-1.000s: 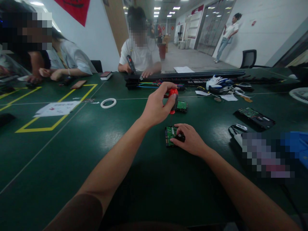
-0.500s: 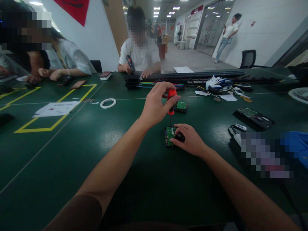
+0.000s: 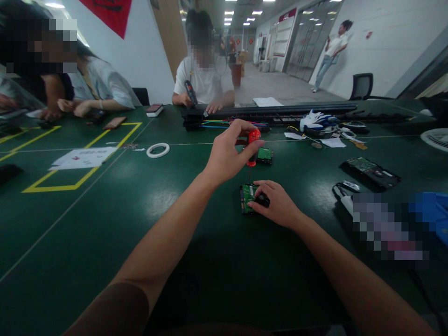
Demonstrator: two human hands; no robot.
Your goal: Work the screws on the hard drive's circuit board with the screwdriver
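My left hand (image 3: 231,151) is closed around the red and black handle of a screwdriver (image 3: 252,161), which stands almost upright. Its thin shaft runs down to the far edge of a hard drive (image 3: 247,200) lying on the table with its green circuit board up; the contact of the tip is too small to make out. From the right, my right hand (image 3: 276,200) grips that drive, fingers over its top and thumb at the near side, covering its right part. Just beyond the screwdriver lies a second drive with a green board (image 3: 266,155), partly hidden by my left hand.
On the green table (image 3: 168,261), a larger drive (image 3: 371,171) lies at right, near a cable and a blue object (image 3: 432,212). A tape roll (image 3: 158,150) and paper (image 3: 82,158) are at left. Gloves (image 3: 318,122) and long black rails (image 3: 280,111) lie farther back. Co-workers sit opposite and left.
The top of the screwdriver handle has tipped slightly to the right in my left hand. My right hand stays on the hard drive, and the whole view has shifted a little.
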